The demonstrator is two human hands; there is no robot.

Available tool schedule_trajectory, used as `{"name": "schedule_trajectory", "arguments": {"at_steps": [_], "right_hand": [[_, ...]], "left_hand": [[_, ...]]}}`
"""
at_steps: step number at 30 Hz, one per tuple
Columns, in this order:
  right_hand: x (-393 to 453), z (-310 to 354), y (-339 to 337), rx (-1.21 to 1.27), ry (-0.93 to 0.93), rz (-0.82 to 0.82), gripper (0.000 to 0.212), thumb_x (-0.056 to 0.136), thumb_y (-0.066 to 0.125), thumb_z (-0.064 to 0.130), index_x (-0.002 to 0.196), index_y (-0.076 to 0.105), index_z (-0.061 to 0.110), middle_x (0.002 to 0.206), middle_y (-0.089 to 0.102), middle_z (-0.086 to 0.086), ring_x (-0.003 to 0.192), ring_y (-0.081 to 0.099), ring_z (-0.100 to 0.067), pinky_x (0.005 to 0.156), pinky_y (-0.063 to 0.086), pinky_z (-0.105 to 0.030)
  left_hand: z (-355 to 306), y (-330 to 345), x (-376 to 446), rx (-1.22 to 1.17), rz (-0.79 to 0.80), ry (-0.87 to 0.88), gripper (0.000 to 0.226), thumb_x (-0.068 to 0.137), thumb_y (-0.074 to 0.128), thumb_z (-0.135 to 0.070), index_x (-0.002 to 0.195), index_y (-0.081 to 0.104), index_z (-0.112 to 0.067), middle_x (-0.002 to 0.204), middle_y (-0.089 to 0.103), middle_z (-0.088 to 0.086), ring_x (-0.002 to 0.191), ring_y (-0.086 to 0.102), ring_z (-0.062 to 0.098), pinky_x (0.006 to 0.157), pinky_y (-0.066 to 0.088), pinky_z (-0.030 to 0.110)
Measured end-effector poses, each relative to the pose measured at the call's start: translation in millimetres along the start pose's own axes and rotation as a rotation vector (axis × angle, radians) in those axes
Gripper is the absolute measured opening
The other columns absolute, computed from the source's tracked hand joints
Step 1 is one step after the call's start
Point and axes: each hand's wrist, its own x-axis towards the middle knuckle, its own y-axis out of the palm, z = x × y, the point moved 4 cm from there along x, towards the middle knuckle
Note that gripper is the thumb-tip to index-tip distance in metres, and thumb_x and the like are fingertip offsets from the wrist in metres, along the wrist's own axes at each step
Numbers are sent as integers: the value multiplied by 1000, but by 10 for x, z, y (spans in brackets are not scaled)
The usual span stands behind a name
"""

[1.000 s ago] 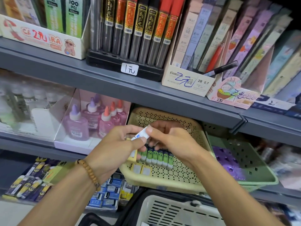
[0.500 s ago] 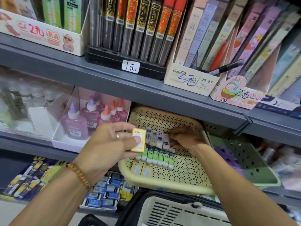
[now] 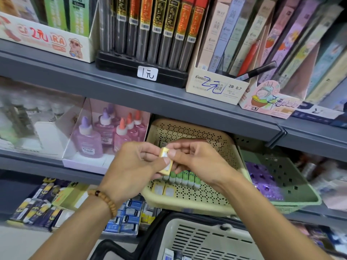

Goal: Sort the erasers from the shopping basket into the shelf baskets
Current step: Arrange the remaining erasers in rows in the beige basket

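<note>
Above the yellow shelf basket [image 3: 187,203], both hands meet around one small yellow eraser [image 3: 166,162]. The left hand [image 3: 135,166] pinches the eraser between thumb and fingers, and the right hand [image 3: 195,158] pinches its upper end with thumb and forefinger. The eraser is tilted and it does not touch the basket. Inside the yellow shelf basket, a row of green erasers [image 3: 184,178] lies side by side, and two yellow erasers [image 3: 164,189] lie near its front left corner. To the right, just beside it, stands a green shelf basket [image 3: 293,184] with purple items inside. At the near edge, the white shopping basket [image 3: 206,239] is partly visible. On the left wrist there is a wooden bead bracelet [image 3: 104,200]. To the left on the shelf stand pink glue bottles [image 3: 105,134].
</note>
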Motion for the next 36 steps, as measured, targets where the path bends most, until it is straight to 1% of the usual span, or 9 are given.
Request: {"name": "schedule_trajectory", "arguments": {"at_steps": [3,5,10,14,18,22,25,30,36], "right_hand": [[-85,-87,-144,-92,101,-105,8,92,65,6,97,70,7,78,69,-9,59,61,-10,61,55,-21],[-161,-228,-276,-191,235,-118,8,93,63,6,97,70,4,79,70,-12,60,62,-11,63,55,-24],[-182,-511,-191,-581,402,10,11,93,64,9,87,73,9,79,71,-4,73,72,-18,76,61,-38],[-133,-526,-218,-614,392,-56,11,89,69,9,81,74,14,77,72,3,64,71,-8,64,60,-26],[-115,-527,-148,-663,366,34,19,93,64,11,79,71,20,70,67,10,57,65,-1,54,53,-19],[-87,-524,-109,-650,349,60,19,99,55,16,85,68,20,87,73,-7,87,73,-25,81,60,-44],[-154,-475,-132,-666,316,62,20,100,52,22,89,68,21,90,73,-7,87,72,-24,83,59,-43],[-450,-140,-223,-614,58,-203,27,99,51,18,78,64,30,80,69,8,80,70,-17,71,55,-20],[-1319,-14,-251,-273,-169,-465,14,96,58,24,90,69,30,84,71,9,79,69,-14,72,56,-34]], "left_hand": [[-35,15,-102,419,-25,240,11,76,78,-28,81,69,-26,64,67,-12,61,63,-1,59,51,13],[-52,41,-215,641,94,396,15,70,77,-44,76,68,-33,69,64,-17,72,60,-4,64,48,12],[53,94,-346,824,353,422,20,76,77,-44,67,59,-45,76,57,-23,81,47,-18,67,32,10],[41,97,-325,805,311,441,12,78,76,-39,73,66,-37,75,57,-18,81,48,-12,67,33,10],[46,103,-326,815,301,458,10,80,75,-39,79,67,-33,77,56,-17,82,48,-2,68,33,13],[69,101,-334,841,279,458,10,81,72,-40,82,66,-33,79,56,-18,81,47,-3,69,34,15],[70,105,-360,854,235,451,10,80,73,-40,83,66,-32,80,56,-18,79,49,-4,69,36,14],[-18,193,-538,757,74,482,11,82,71,-37,92,68,-33,82,57,-20,83,55,-4,74,40,7],[-1,581,-1065,247,12,344,16,88,65,-23,99,68,-35,92,65,-21,92,61,-2,75,45,6]]}}
